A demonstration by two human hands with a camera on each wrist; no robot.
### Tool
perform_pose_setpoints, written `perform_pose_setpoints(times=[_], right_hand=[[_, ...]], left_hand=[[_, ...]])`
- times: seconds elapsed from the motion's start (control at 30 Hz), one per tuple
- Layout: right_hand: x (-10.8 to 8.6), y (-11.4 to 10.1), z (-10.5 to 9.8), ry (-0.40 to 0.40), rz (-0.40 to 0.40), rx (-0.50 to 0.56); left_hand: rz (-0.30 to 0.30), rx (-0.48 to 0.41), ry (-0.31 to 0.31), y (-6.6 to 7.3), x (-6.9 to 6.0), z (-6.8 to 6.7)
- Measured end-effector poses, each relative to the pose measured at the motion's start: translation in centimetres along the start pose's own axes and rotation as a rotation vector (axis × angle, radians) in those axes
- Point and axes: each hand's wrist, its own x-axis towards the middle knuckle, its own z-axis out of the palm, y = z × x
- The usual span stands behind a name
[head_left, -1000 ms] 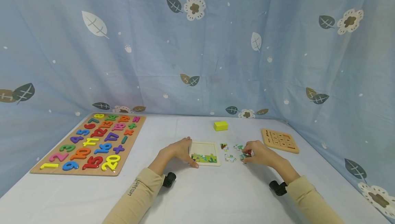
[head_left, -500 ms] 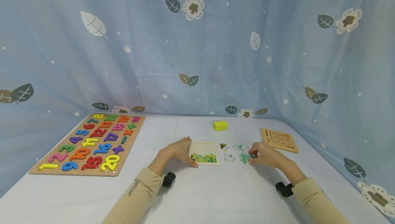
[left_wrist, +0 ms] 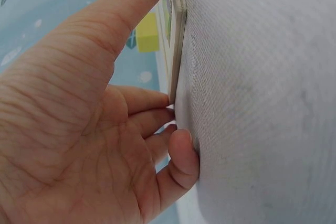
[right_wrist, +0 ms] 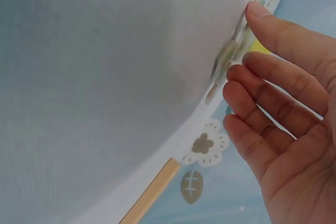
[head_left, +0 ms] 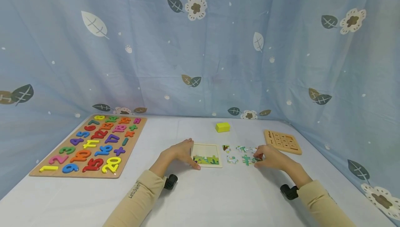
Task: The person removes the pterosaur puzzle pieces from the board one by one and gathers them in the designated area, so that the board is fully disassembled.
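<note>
Your L hand (head_left: 182,151) is spread wide, nothing gripped, thumb & fingers against the L end of the light-wood rectangular picture tray (head_left: 205,150), prob. to steady it. Your R hand (head_left: 271,156), fingers part-bent, pinches a small dark-green jigsaw piece (head_left: 256,159) btwn thumb & index, at R end of the near row, next to a bright-green jigsaw piece (head_left: 246,160). Tray's grass print sits nearest you, so pic's upright to you; long axis approx. L–R. Held pc's direction & long axis: can't tell, fingers cover it.
</note>
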Motion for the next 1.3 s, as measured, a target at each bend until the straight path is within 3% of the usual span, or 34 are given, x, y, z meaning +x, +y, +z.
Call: perform_pose_setpoints(times=[0.43,0.9,1.3], right_hand=[[0.6,-0.6,-0.4,-0.014,0.059,0.002],[3.7,-3.7,0.2,-0.013,-0.027,-0.017],[6.5,-7.2,1.7,-0.053,-0.124,0.042]], left_hand=[[0.005,0.005,-0.002,0.1,0.0,-0.1],[-0.005,0.014,-0.003,-0.1,0.0,0.0],[-0.007,0.004,-0.008,0.0,0.0,-0.1]])
